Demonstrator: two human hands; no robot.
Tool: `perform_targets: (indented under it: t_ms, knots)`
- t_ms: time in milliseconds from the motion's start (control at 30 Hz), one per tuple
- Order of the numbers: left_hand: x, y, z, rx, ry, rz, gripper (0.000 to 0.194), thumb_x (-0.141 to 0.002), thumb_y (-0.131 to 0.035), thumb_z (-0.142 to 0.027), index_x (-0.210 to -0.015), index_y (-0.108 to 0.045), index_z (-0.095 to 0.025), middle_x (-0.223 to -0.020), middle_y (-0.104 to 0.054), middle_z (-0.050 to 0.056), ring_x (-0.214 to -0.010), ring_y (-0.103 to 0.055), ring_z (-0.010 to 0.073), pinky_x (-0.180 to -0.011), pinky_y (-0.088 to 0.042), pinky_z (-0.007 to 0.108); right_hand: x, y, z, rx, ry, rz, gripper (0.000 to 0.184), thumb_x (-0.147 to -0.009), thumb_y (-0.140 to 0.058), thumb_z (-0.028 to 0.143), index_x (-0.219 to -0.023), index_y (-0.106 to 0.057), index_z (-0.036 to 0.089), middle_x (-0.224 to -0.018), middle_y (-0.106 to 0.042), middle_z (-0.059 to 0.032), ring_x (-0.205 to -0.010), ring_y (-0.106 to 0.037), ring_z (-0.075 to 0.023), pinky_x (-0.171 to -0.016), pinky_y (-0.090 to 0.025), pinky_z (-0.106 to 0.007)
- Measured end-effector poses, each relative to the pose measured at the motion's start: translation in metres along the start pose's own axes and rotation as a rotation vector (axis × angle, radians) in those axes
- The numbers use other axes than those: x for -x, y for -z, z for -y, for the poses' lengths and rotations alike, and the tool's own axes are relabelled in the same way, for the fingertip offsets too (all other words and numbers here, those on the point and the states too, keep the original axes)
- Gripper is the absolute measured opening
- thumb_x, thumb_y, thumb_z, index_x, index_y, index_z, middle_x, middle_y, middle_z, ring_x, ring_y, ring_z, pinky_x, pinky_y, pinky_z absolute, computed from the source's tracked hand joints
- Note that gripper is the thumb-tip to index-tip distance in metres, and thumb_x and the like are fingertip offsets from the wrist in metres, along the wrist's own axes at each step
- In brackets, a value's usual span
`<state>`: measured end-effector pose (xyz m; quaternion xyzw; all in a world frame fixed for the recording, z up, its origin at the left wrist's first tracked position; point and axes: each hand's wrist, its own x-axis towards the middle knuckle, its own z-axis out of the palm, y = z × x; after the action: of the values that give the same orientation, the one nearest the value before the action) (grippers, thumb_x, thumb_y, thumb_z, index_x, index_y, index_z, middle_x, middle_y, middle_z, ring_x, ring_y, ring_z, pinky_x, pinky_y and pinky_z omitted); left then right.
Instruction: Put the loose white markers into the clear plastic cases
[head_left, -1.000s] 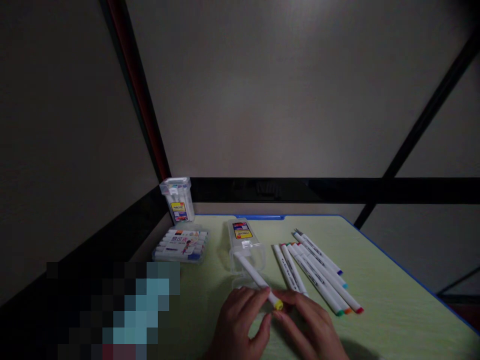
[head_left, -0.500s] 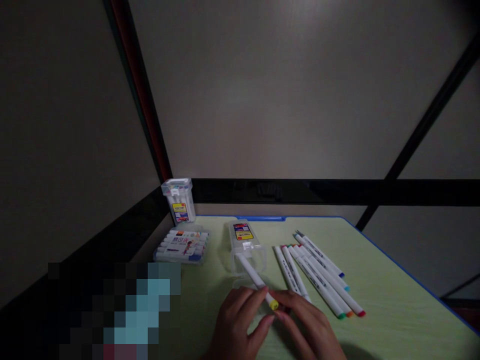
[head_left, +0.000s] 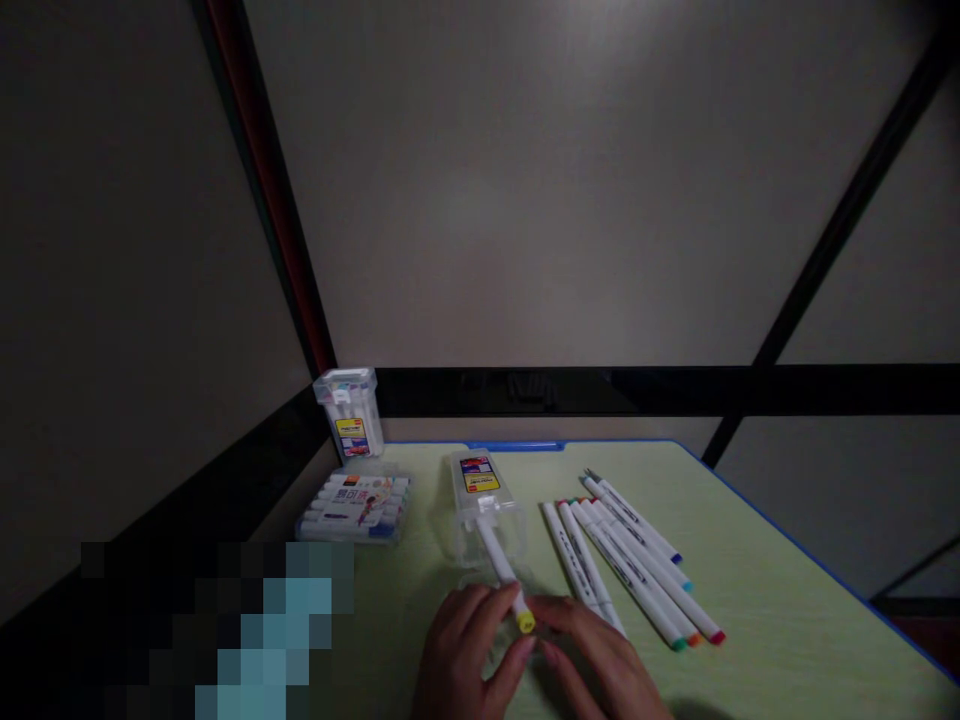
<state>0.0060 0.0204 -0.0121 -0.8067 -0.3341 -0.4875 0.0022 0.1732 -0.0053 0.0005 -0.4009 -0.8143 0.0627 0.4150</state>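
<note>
A white marker (head_left: 500,561) with a yellow end slants away from me, its far end at the mouth of a clear plastic case (head_left: 487,520) lying on its side. My left hand (head_left: 471,645) grips the marker near the yellow end, fingers over it from the left. From the right, the fingertips of my right hand (head_left: 589,650) close in on that same yellow end, and it too seems to hold the marker. Just right of the case, several white markers (head_left: 630,570) with coloured ends lie side by side. The case's open lid is partly hidden behind my hands.
On the left lies a flat pack of markers (head_left: 356,507), and behind it a clear marker box (head_left: 351,415) stands upright by the wall. The pale green table (head_left: 780,600) has a blue edge. A blurred, pixelated patch covers the lower left.
The yellow end of the marker has shifted left and both hands with it, so the marker now points more directly into the case mouth. The whole view has tipped slightly.
</note>
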Motion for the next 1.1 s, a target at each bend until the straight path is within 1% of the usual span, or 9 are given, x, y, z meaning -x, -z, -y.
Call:
perform_targets:
  t_ms: [167,267,367,500,633,733,867,967,1100]
  knots:
    - [0.001,0.000,0.004,-0.040,0.010,-0.016,0.024,-0.089,-0.047,-0.029,-0.103,-0.059,-0.016,-0.077,-0.067,0.006,-0.069,-0.064,0.0161,-0.062,-0.055,0.024,-0.002,-0.001,-0.004,0.014,0.046,0.026,0.029,-0.090,-0.043,0.026,-0.116,-0.055,0.022,-0.103,-0.070,-0.0059,-0.094,-0.066,-0.0164,-0.081,-0.053,-0.021]
    - [0.002,0.000,0.008,-0.049,0.009,-0.021,0.024,-0.089,-0.046,-0.030,-0.102,-0.059,-0.016,-0.078,-0.067,0.007,-0.070,-0.065,0.0161,-0.062,-0.055,0.023,-0.003,-0.002,-0.006,0.013,0.062,0.066,0.031,-0.090,-0.043,0.025,-0.118,-0.055,0.023,-0.104,-0.069,-0.0061,-0.095,-0.065,-0.0167,-0.081,-0.053,-0.022]
    - [0.004,-0.001,0.011,-0.042,-0.005,0.001,0.023,-0.089,-0.046,-0.029,-0.104,-0.059,-0.016,-0.078,-0.067,0.007,-0.071,-0.065,0.0162,-0.063,-0.055,0.023,-0.003,-0.004,-0.009,0.017,0.076,0.088,0.033,-0.089,-0.045,0.024,-0.121,-0.053,0.023,-0.107,-0.069,-0.0063,-0.096,-0.065,-0.0173,-0.081,-0.053,-0.023]
    - [0.007,-0.003,0.016,-0.031,-0.008,0.039,0.023,-0.089,-0.045,-0.026,-0.107,-0.056,-0.016,-0.078,-0.067,0.007,-0.070,-0.064,0.0159,-0.064,-0.054,0.023,0.000,-0.011,-0.018,0.052,0.102,0.070,0.036,-0.086,-0.048,0.022,-0.122,-0.053,0.024,-0.106,-0.069,-0.0053,-0.093,-0.066,-0.0178,-0.081,-0.054,-0.023]
    - [0.010,-0.005,0.021,-0.033,-0.001,0.059,0.024,-0.090,-0.043,-0.026,-0.110,-0.054,-0.015,-0.078,-0.067,0.007,-0.068,-0.064,0.0162,-0.064,-0.053,0.024,0.003,-0.019,-0.026,0.060,0.140,0.086,0.047,-0.083,-0.050,0.015,-0.129,-0.045,0.021,-0.109,-0.068,-0.0080,-0.094,-0.066,-0.0188,-0.081,-0.053,-0.024]
    - [0.011,-0.005,0.024,-0.057,-0.006,0.064,0.025,-0.091,-0.042,-0.027,-0.109,-0.054,-0.015,-0.080,-0.067,0.007,-0.068,-0.064,0.0164,-0.064,-0.053,0.024,0.005,-0.023,-0.029,0.061,0.164,0.096,0.051,-0.082,-0.052,0.015,-0.132,-0.041,0.020,-0.111,-0.067,-0.0088,-0.094,-0.066,-0.0192,-0.081,-0.053,-0.024]
    - [0.010,-0.004,0.026,-0.083,-0.035,0.088,0.025,-0.091,-0.041,-0.027,-0.109,-0.055,-0.015,-0.078,-0.068,0.006,-0.067,-0.064,0.0158,-0.063,-0.053,0.023,0.006,-0.024,-0.032,0.060,0.152,0.140,0.055,-0.081,-0.053,0.013,-0.133,-0.039,0.019,-0.114,-0.065,-0.0088,-0.098,-0.064,-0.0193,-0.082,-0.053,-0.025]
    - [0.008,-0.002,0.028,-0.134,-0.075,0.081,0.026,-0.092,-0.040,-0.027,-0.108,-0.056,-0.014,-0.077,-0.068,0.006,-0.067,-0.065,0.0158,-0.062,-0.053,0.023,0.006,-0.025,-0.035,0.065,0.151,0.183,0.056,-0.080,-0.053,0.011,-0.134,-0.037,0.018,-0.116,-0.064,-0.0087,-0.099,-0.063,-0.0183,-0.083,-0.051,-0.025]
    - [0.006,-0.002,0.031,-0.206,-0.098,0.082,0.028,-0.093,-0.037,-0.030,-0.106,-0.057,-0.014,-0.074,-0.068,0.006,-0.066,-0.065,0.0162,-0.062,-0.053,0.024,0.006,-0.027,-0.036,0.088,0.160,0.177,0.056,-0.080,-0.050,0.010,-0.133,-0.038,0.018,-0.117,-0.064,-0.0079,-0.096,-0.064,-0.0181,-0.081,-0.052,-0.025]
